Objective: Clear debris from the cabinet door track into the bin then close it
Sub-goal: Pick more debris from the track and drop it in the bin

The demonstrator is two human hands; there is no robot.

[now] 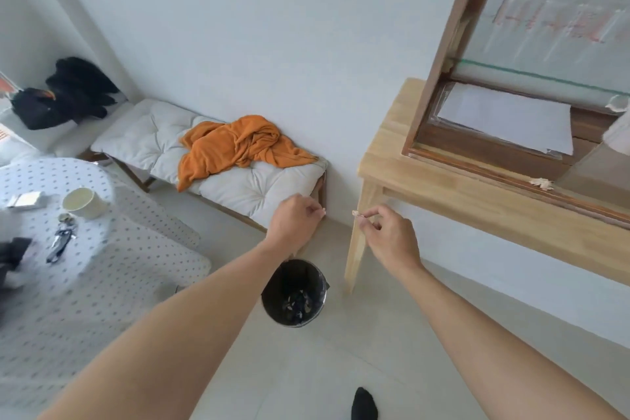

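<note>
head: r hand (392, 239) pinching a scrap (355, 213), above and right of bin (294, 293) on floor. l hand (296, 222) fingers pinched shut, contents too small to tell. more debris (542, 183) in cabinet track (511, 181), door open. risk: scrap released off-centre, lands on floor beside bin.

Pale wooden tabletop (392, 153) carrying glass-door cabinet (484, 160); debris scrap (542, 183) in its track. Floor (341, 368) holding black bin (294, 293). Cushioned bench (238, 187) with orange cloth (235, 147).
</note>
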